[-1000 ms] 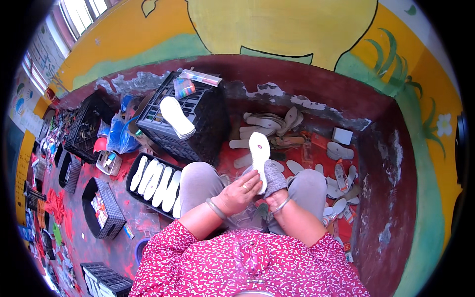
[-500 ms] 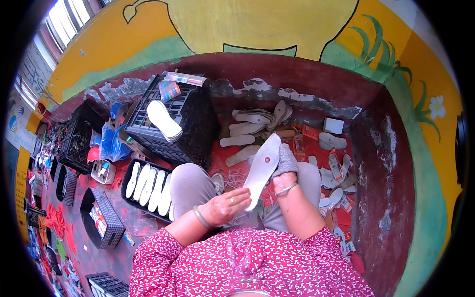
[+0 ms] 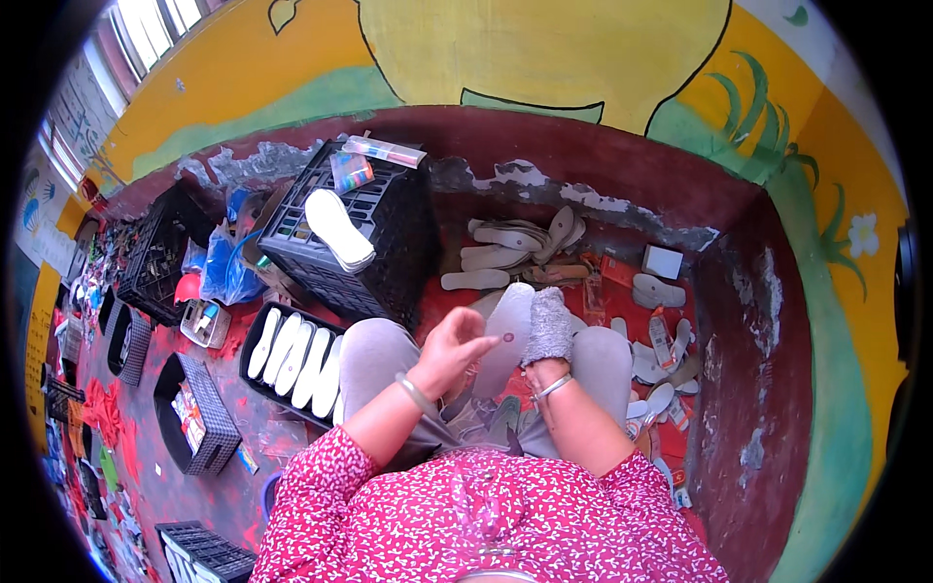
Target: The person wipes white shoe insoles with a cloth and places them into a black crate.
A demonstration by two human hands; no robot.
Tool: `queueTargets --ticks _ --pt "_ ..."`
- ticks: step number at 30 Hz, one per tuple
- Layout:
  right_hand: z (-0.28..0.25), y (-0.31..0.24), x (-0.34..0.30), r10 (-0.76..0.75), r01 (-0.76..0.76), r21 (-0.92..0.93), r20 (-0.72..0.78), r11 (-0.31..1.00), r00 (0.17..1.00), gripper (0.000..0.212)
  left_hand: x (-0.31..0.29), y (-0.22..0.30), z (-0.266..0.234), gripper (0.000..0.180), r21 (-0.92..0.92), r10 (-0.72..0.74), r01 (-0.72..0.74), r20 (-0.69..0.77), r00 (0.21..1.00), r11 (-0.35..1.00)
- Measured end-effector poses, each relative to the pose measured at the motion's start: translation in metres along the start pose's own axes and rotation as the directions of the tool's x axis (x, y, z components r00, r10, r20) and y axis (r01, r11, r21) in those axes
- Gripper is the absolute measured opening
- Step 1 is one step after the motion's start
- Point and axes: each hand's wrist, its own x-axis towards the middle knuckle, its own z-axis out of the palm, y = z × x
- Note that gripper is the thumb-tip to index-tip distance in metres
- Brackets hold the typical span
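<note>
Since the flat, foot-shaped, off-white insole (image 3: 504,321) looks thin, light and pliable, we judge its edges the surest hold. It lies between our hands, against the fuzzy grey mitt (image 3: 551,313) over our right hand (image 3: 549,335), whose fingers we cannot make out; our bare left hand (image 3: 447,355) has thumb and fingers spread, contact unclear.

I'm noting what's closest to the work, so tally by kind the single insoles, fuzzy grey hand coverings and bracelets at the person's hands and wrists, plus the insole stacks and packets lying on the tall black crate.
Single insoles: 1
Fuzzy grey hand coverings: 1
Bracelets: 2
Insole stacks: 1
Packets: 2
Total: 7
</note>
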Motion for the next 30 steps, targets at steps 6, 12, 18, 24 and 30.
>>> queueTargets --ticks 6,12,18,24,30 --pt "-0.035 0.018 0.035 -0.244 0.332 -0.921 0.28 0.206 0.928 0.017 0.025 -0.005 0.015 0.022 -0.339 -0.082 0.129 0.149 0.985 0.932" --pt "-0.019 0.01 0.046 -0.203 0.542 -0.833 0.515 0.11 0.833 0.024 0.032 -0.025 0.011 0.02 -0.111 0.039 -0.039 -0.002 0.999 0.993" --pt "0.027 0.018 0.002 -0.308 0.168 -0.453 0.792 -0.876 0.527 0.037 0.032 -0.032 0.01 0.027 0.643 0.493 -0.407 0.052 0.868 0.649" --pt "-0.014 0.04 0.018 -0.173 0.382 -0.361 0.495 0.851 0.852 0.054 0.024 -0.025 0.01 0.031 0.558 0.655 -0.667 0.266 0.707 0.493" --pt "0.006 0.034 -0.002 -0.247 0.375 -0.349 0.36 0.859 0.9 0.043 0.023 -0.024 0.013 0.031 0.554 0.69 -0.701 0.284 0.666 0.449"
